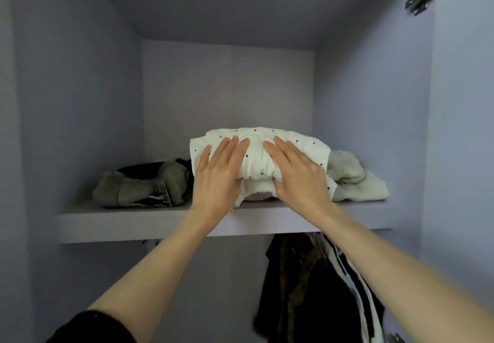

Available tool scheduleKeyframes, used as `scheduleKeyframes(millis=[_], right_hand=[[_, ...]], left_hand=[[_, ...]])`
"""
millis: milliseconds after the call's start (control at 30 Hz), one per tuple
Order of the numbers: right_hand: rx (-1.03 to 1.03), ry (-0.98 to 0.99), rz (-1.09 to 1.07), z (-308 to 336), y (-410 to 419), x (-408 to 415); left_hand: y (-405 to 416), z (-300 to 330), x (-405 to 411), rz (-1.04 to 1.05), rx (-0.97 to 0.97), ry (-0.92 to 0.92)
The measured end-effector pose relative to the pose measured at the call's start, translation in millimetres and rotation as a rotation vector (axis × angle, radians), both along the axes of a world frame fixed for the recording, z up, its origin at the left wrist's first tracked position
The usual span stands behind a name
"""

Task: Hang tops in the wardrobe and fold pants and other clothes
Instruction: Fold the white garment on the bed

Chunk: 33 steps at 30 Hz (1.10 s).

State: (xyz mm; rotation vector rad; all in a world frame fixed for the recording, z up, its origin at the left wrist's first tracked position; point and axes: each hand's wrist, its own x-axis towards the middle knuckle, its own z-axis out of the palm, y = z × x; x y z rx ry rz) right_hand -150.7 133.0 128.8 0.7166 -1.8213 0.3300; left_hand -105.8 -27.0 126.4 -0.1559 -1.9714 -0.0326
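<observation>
Head view: my left hand [217, 173] and right hand [297, 173] lie flat, fingers straight, pressing the folded white dotted cotton garment [258, 153] onto the pale lilac wardrobe shelf [112, 222]; neither grips it. It sits mid-shelf between a folded olive and dark denim bundle [141, 185] and a crumpled cream fleece piece [352, 179]. Below, dark and striped tops [318, 289] hang already. I judge this piece nearly placed; what laundry remains I cannot see.

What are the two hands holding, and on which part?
Both hands, left and right, press flat on the front of the folded dotted white garment; neither grips it.
</observation>
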Motion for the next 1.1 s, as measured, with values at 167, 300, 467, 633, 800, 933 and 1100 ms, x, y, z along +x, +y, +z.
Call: scheduleKeyframes(millis=[167,300,467,633,800,933,1100], right_hand=[[0.076,-0.130,-0.029,14,-37,-64],[0.277,-0.361,-0.084,34,-53,-114],[0.298,-0.484,-0.135,11,-69,-159],[0.349,-0.726,-0.081,13,-76,-184],[0.448,-0.770,-0.130,21,-72,-172],[0.356,-0.670,-0.011,13,-47,-134],[-0.006,-0.553,0.030,-7,12,-78]], left_hand=[[-44,16,-53,0.071,-0.023,-0.090],[-63,21,-99,0.169,-0.003,-0.331],[-73,12,-146,0.169,0.009,-0.681],[-84,21,-167,0.178,0.029,-0.823],[-79,24,-156,0.190,0.004,-0.822],[-71,28,-123,-0.018,0.094,-0.622],[-16,-7,-74,-0.413,0.271,-0.301]])
